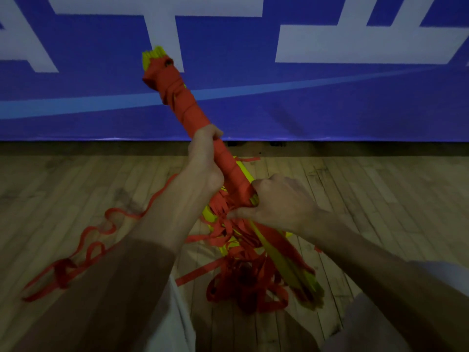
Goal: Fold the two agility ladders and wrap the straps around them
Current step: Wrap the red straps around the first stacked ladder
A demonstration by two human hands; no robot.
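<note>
one bundle of yellow rungs (229, 168), bound in orange strap (185, 102) along its upper length, lies in your grip, its long axis running from far upper left, by the blue banner (279, 110), down to near lower right. your left hand (204, 158) curls round the wrapped middle, farther up; your right hand (281, 201), nearer you, clenches the wrap's lower edge. below it bare rungs (286, 265) and a tangle of loose strap (248, 283) hang over the wooden floor (380, 199). the free tail (86, 247) trails off to your left, so the next turns likely feed from that side.
</note>
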